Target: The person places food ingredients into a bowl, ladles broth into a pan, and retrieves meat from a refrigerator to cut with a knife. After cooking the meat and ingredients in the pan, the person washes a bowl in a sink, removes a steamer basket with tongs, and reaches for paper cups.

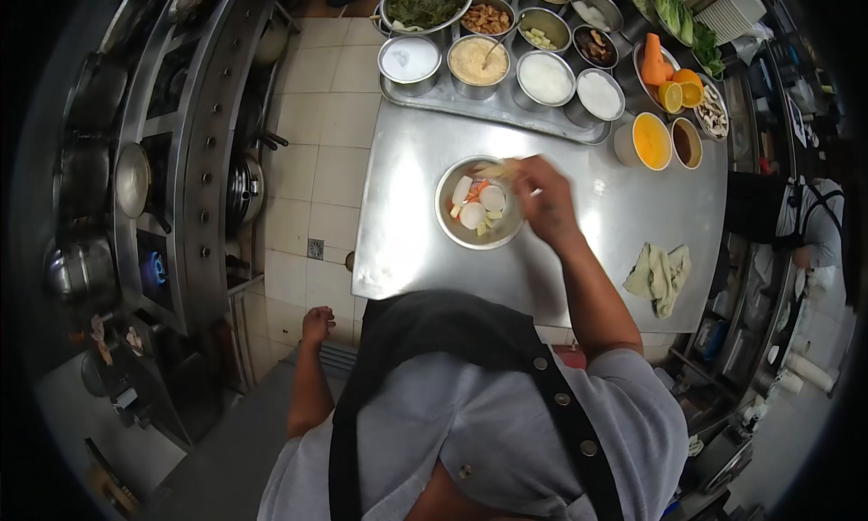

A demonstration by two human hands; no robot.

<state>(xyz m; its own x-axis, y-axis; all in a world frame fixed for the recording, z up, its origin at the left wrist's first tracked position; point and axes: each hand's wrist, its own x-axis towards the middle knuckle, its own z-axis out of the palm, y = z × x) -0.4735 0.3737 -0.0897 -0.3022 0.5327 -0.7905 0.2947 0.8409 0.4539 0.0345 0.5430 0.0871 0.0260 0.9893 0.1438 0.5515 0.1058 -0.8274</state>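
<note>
A round metal bowl [443, 215] stands on the steel table near its middle. Inside lie white round slices [472, 215], small orange pieces and pale green chunks. My right hand [547, 200] is over the bowl's right rim, fingers pinched together. Pale yellowish strips [497, 170] show at its fingertips, blurred, so their kind is unclear. Away from the table, my left hand [317, 325] hangs low at my side with its fingers curled in, and nothing shows in it.
A metal tray [497, 111] with several bowls of ingredients spans the table's far side. Tubs of orange liquid [651, 141] and dark sauce [687, 147] stand right. A cloth [660, 279] lies near the right edge. Left, a stove [172, 187] has a lit burner [154, 269]. Another person [805, 218] stands right.
</note>
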